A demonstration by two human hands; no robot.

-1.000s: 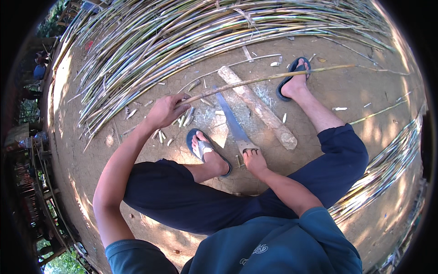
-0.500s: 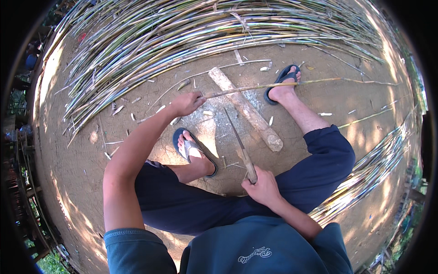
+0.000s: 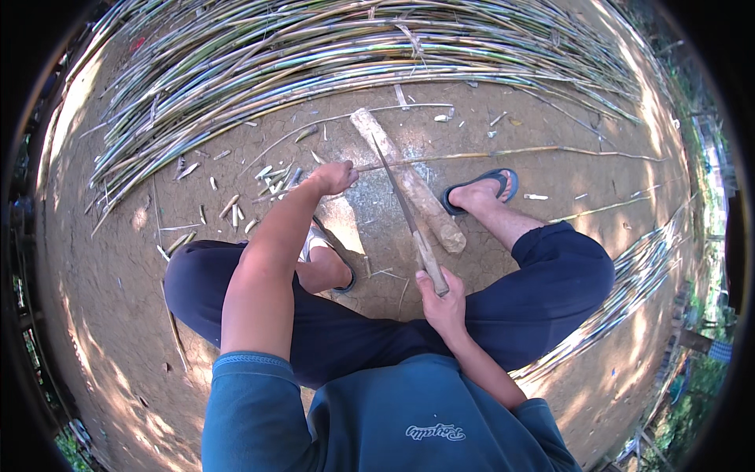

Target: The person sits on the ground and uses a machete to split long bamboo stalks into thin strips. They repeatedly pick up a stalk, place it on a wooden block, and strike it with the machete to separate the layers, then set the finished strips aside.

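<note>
Now, before a heap of canes (image 3: 314, 71), one long cane (image 3: 503, 153) crosses the log (image 3: 429, 206), the left hand's grip (image 3: 338, 178) closed round it. The saw (image 3: 403, 203), its tip short of that cane half a second ago, overlaps it; the right hand's grip (image 3: 444, 303) wraps the handle (image 3: 431, 267). The right foot (image 3: 476, 193) has shifted nearer.

1. Under and all around the grips: a brown earth floor (image 3: 118, 236), finely cracked.
2. Far left and ahead of the grips: a bright strip of sunlight (image 3: 77, 98).
3. Right of the grips and nearer the body: dappled sun patches (image 3: 635, 326).
4. Far right of the grips: green foliage (image 3: 696, 417), a wooden post (image 3: 694, 341).
</note>
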